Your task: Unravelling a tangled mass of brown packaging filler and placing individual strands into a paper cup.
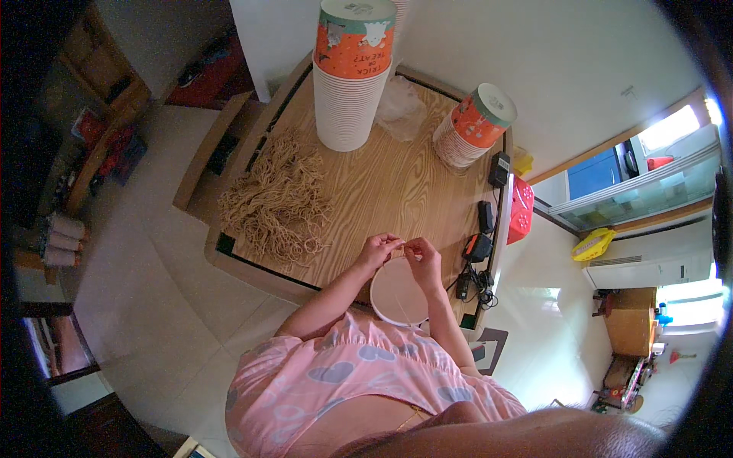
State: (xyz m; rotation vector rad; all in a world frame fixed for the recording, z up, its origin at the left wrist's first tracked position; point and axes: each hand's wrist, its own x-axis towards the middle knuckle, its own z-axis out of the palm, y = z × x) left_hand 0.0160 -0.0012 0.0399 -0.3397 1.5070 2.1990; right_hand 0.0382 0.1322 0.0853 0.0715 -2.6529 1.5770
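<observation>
Close to my body, at the table's near edge, is a round paper bucket with a white rim, its open mouth facing me. A thin tan cord runs across that mouth up to my fingers. My left hand is closed in a pinch at the bucket's far rim. Beside it my right hand pinches too, its fingertips almost touching the left ones. Both seem to grip the cord, though its end is hidden between the fingers. Left of the hands lies a loose heap of tan twisted cords.
Behind, a tall stack of upturned orange, green and white paper buckets stands on the wooden table. A shorter stack is at the far right, with a clear plastic bag between them. Black adapters and cables line the right edge.
</observation>
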